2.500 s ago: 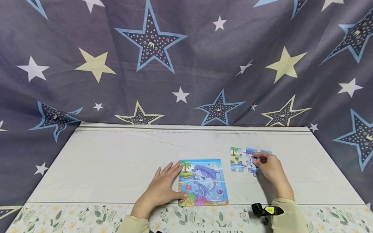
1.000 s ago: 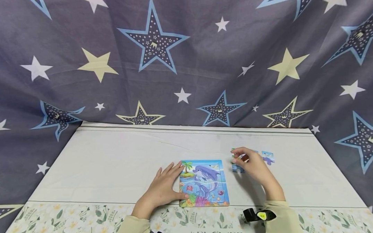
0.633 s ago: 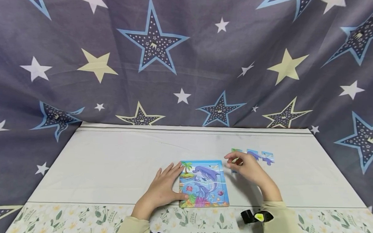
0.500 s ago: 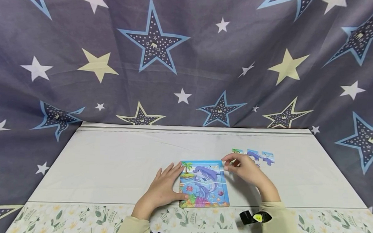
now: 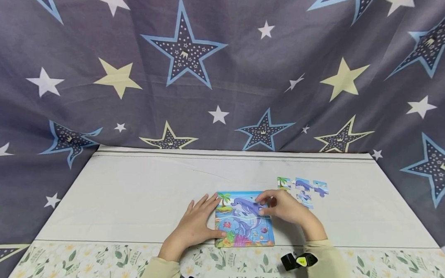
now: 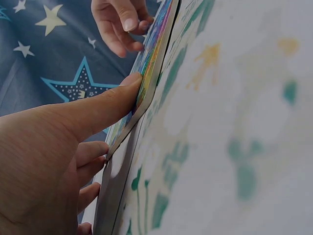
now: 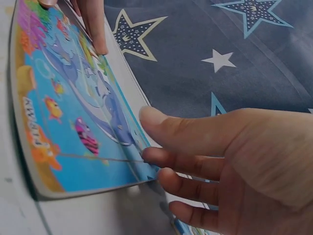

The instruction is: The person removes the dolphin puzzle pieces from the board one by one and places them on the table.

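A square dolphin jigsaw puzzle (image 5: 241, 225) lies flat on the table. My left hand (image 5: 192, 225) rests along its left side, fingers spread on the tabletop and thumb on the lower left corner. Over the upper right part of the puzzle hovers my right hand (image 5: 286, 208), its fingers loosely bent. In the right wrist view, a gap shows between the thumb and fingers of the right hand (image 7: 254, 161), and no piece is seen there. Loose jigsaw pieces lie beyond it: a palm-tree piece (image 5: 283, 182), a dolphin-head piece (image 5: 302, 184), a tail piece (image 5: 320, 188) and a lower piece (image 5: 304, 198).
The table has a white cover (image 5: 149, 202) with a floral front band (image 5: 101, 260) printed "FLOWER". A dark curtain (image 5: 225, 72) with stars hangs along its back edge. A black wrist device (image 5: 299, 261) sits at the right sleeve.
My right hand has moved left from the loose pieces to above the puzzle's upper right part, uncovering several pieces. The left hand has stayed in place.
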`<state>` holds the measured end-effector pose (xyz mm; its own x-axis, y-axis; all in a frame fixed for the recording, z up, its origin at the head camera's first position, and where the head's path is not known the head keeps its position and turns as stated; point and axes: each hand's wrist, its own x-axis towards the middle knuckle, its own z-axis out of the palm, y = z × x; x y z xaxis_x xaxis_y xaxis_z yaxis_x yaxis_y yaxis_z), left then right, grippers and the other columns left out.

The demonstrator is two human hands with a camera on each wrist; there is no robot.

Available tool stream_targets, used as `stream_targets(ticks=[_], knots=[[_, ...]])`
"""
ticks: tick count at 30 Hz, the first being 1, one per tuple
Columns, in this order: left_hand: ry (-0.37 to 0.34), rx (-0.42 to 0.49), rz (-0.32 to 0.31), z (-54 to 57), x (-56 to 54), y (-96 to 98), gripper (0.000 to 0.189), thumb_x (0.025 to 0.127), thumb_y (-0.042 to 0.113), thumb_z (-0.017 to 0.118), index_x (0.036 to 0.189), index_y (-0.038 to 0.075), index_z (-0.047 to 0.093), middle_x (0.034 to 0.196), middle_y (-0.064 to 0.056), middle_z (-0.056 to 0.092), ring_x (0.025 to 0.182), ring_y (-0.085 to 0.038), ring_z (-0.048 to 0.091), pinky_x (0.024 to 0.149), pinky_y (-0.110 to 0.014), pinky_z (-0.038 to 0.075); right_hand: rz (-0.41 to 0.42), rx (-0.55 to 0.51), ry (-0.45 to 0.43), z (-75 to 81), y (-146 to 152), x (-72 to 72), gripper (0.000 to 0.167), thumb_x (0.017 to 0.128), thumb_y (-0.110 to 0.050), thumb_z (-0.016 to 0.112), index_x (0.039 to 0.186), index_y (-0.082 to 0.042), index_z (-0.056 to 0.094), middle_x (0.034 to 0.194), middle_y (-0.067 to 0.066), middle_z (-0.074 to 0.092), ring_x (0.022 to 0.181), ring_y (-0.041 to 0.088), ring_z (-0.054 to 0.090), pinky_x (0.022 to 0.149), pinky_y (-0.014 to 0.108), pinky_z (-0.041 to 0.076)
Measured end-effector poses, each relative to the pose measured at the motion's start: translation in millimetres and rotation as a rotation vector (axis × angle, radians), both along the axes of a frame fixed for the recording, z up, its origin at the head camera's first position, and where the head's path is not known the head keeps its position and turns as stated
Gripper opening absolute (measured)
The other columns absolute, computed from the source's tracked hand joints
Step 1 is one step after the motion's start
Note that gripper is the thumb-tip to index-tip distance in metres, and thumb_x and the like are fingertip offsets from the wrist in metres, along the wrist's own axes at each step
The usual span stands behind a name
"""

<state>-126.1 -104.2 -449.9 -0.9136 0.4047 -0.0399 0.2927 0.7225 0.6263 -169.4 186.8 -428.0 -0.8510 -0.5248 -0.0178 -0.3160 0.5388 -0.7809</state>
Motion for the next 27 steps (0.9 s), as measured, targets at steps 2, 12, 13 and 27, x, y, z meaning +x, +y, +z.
stream_targets(ticks=[2, 12, 13, 27], knots=[[0.001, -0.001, 0.001, -0.1, 0.0, 0.2, 0.098, 0.074, 0.045, 0.083, 0.152, 0.006, 0.039, 0.16, -0.008, 0.03, 0.149, -0.034, 0.018, 0.118, -0.061, 0.002, -0.001, 0.009, -0.014, -0.5, -1.1, 0.4, 0.025, 0.085, -0.009, 0.078, 0.108, -0.003, 0.071, 0.097, 0.008, 0.066, 0.074, 0.015, 0.053, 0.063, 0.025, 0.047], [0.001, -0.001, 0.002, 0.1, -0.1, 1.1, 0.099, 0.073, 0.045, 0.083, 0.152, 0.006, 0.039, 0.16, -0.008, 0.03, 0.149, -0.034, 0.018, 0.118, -0.061, 0.003, 0.027, 0.072, -0.039, -3.1, -4.3, 3.9, 0.038, 0.079, -0.013, 0.084, 0.113, -0.004, 0.07, 0.103, 0.005, 0.059, 0.08, 0.019, 0.046, 0.068, 0.027, 0.043], [0.001, -0.001, 0.001, 0.0, -0.1, 1.0, 0.099, 0.073, 0.045, 0.083, 0.152, 0.006, 0.039, 0.16, -0.008, 0.03, 0.149, -0.034, 0.018, 0.118, -0.061, 0.003, 0.034, 0.071, -0.039, -2.9, -4.6, 4.4, 0.039, 0.079, -0.012, 0.084, 0.114, -0.004, 0.07, 0.104, 0.006, 0.058, 0.081, 0.019, 0.045, 0.068, 0.027, 0.043], [0.01, -0.001, 0.008, 0.2, 0.5, 1.3, 0.098, 0.073, 0.044, 0.084, 0.152, 0.006, 0.038, 0.16, -0.008, 0.03, 0.149, -0.034, 0.019, 0.118, -0.062, 0.003, 0.027, 0.189, 0.016, -0.4, -15.5, 9.1, 0.029, 0.08, -0.007, 0.081, 0.106, -0.012, 0.068, 0.104, 0.004, 0.053, 0.095, 0.022, 0.052, 0.088, 0.046, 0.049]])
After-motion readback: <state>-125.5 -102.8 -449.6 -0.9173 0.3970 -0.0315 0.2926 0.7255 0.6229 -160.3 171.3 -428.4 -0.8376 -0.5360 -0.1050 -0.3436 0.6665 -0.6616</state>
